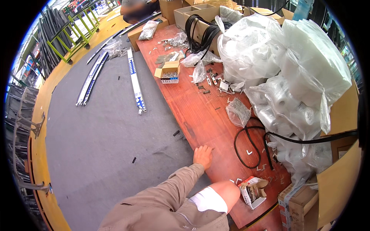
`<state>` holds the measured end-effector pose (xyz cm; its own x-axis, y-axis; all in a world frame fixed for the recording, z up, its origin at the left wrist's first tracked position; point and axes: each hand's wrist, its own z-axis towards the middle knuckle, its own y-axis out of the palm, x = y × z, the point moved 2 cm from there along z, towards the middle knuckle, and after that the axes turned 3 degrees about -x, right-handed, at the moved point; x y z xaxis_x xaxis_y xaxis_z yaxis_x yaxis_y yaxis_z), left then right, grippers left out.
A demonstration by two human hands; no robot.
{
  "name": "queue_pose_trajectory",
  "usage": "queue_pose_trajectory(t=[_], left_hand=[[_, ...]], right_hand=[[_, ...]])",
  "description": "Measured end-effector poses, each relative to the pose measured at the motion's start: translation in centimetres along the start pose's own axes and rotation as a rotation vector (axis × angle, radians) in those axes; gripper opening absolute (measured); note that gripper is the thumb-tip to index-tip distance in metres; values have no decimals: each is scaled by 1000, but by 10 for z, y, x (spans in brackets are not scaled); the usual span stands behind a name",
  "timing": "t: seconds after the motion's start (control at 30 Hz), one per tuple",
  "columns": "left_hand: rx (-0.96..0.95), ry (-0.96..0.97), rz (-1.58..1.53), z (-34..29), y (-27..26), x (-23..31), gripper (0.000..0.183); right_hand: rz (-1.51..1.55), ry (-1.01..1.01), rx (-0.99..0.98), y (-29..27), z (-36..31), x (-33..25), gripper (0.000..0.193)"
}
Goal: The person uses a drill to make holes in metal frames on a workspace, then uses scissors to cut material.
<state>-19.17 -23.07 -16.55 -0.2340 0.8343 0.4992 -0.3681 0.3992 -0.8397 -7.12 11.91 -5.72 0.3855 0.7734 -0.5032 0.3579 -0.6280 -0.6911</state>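
My left hand [203, 156] rests on the near-left edge of the red-brown wooden table [196, 115], its fingers lying on the surface with nothing held. A brown sleeve runs from it to the lower edge. What looks like my bare knee [228, 193], below a white hem, is at the table's edge. Right of it stands an opened small box [253, 192] of metal pieces. A loop of black cord [236, 143] and a clear bag of small parts [238, 112] lie beyond the hand. My right hand is out of sight.
Large plastic-wrapped bundles [308, 65] crowd the table's right side. A small carton of fasteners [169, 73] stands farther back, near coiled black cable [200, 34]. Long profile strips [135, 81] lie on the grey surface at left. Another person [138, 9] is at the far end.
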Motion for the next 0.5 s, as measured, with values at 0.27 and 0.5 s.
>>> queue_pose_trajectory(t=[0.27,0.5], left_hand=[[-69,-8,-17,-8,2,3,28],[-123,-24,-66,-12,-4,6,30]], right_hand=[[-36,24,-43,-13,12,-27,98],[-61,40,-72,-18,17,-41,94]])
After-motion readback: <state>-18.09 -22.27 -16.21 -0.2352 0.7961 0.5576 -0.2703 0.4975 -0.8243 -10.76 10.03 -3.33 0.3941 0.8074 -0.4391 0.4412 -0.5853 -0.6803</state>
